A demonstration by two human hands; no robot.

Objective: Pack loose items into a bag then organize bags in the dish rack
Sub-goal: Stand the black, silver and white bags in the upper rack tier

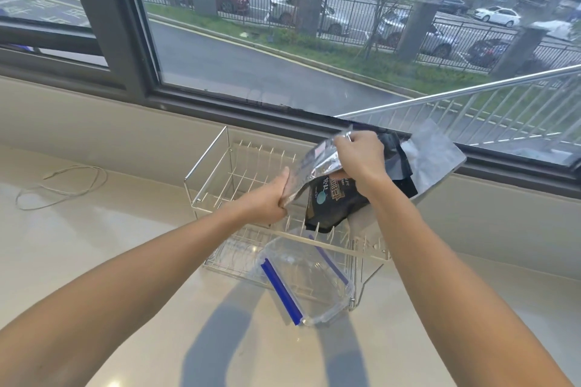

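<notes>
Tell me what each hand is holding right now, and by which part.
Both hands hold one silver foil bag above the dish rack. The left hand grips its lower corner; the right hand pinches its upper edge.

Head camera looks forward and down (wide-angle), close over the counter (94,261)

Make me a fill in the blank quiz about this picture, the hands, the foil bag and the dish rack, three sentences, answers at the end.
1. Both the left hand and the right hand hold the ____ foil bag.
2. The black bag with printed lettering stands in the wire ____, below the foil bag.
3. The clear container leaning on the dish rack has ____ clips along its edges.

Missing words: silver; dish rack; blue
</notes>
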